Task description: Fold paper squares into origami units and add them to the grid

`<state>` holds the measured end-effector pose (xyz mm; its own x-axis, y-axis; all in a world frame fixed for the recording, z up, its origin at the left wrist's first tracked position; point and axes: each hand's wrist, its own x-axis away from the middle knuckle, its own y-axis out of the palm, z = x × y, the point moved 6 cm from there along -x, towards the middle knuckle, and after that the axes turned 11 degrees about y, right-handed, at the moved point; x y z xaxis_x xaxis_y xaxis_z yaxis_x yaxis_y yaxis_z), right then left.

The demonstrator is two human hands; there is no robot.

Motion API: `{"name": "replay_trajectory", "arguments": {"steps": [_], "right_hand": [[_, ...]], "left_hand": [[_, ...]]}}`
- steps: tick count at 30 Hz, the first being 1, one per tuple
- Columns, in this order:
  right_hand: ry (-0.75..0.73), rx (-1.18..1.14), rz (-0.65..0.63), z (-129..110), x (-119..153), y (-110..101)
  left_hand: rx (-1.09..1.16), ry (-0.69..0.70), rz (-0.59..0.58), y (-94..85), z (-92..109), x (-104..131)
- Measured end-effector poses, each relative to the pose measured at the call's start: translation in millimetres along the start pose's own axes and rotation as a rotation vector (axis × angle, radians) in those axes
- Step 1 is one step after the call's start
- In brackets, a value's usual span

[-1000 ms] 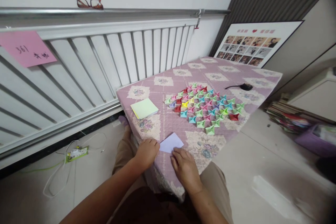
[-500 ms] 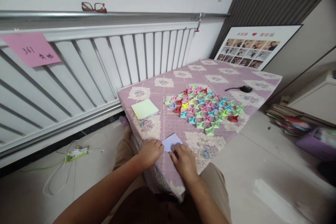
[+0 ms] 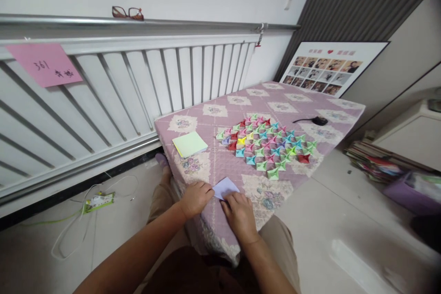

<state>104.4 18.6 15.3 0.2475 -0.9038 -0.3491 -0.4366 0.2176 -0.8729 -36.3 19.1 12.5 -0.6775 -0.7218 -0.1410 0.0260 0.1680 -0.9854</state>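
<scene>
A light purple paper (image 3: 225,187) lies on the patterned tablecloth near the table's front corner. My left hand (image 3: 197,197) has its closed fingertips on the paper's left corner. On the lower right edge of the same paper, my right hand (image 3: 240,213) presses with bent fingers close together. A stack of pale green paper squares (image 3: 190,144) sits beyond my left hand. Farther back stand rows of small folded paper shapes in several colours, among them a yellow one (image 3: 241,140) and a red one (image 3: 303,158).
A black object with a cord (image 3: 319,121) lies on the table's right part. A photo board (image 3: 336,66) leans behind the table. The white radiator (image 3: 193,78) runs along the left side, glasses (image 3: 127,13) above it. A power strip (image 3: 98,202) is on the floor.
The view has shifted slightly. My right hand's fingers have drawn closer together and lie flatter along the paper's edge; my left hand stays at its corner.
</scene>
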Motion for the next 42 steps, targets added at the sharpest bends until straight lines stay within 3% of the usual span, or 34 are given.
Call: {"name": "replay_trajectory", "arguments": {"steps": [5, 11, 16, 19, 21, 23, 25, 29, 32, 36, 42], "right_hand": [[-0.076, -0.038, 0.071, -5, 4, -6], [-0.046, -0.313, 0.053, -12, -4, -23], [0.203, -0.674, -0.094, -18, -22, -40], [0.413, -0.907, -0.186, -15, -27, -33], [0.537, -1.023, -0.243, -10, -27, -22], [0.634, -1.104, -0.284, -5, -23, -9], [0.697, -1.166, -0.302, 0, -20, 2], [0.743, -1.207, -0.311, 7, -15, 18], [0.751, -1.134, -0.331, 12, -15, 24], [0.687, -0.959, -0.350, 18, -19, 28], [0.488, -0.565, -0.349, 22, -27, 22]], "left_hand": [[0.022, 0.011, 0.034, -22.0, 5, -1], [0.222, -0.051, 0.112, -66.0, -11, -5], [0.596, -0.261, 0.468, -118.6, -37, -3], [0.709, -0.472, 0.716, -132.8, -56, 8], [0.728, -0.567, 0.800, -129.6, -62, 17], [0.701, -0.575, 0.779, -117.8, -59, 22], [0.639, -0.513, 0.695, -99.6, -45, 25], [0.435, -0.306, 0.490, -54.5, 2, 28], [0.304, -0.308, 0.355, -22.3, 22, 31], [0.257, -0.367, 0.259, -0.6, 18, 28], [0.287, -0.327, 0.114, 8.9, 6, 18]]}}
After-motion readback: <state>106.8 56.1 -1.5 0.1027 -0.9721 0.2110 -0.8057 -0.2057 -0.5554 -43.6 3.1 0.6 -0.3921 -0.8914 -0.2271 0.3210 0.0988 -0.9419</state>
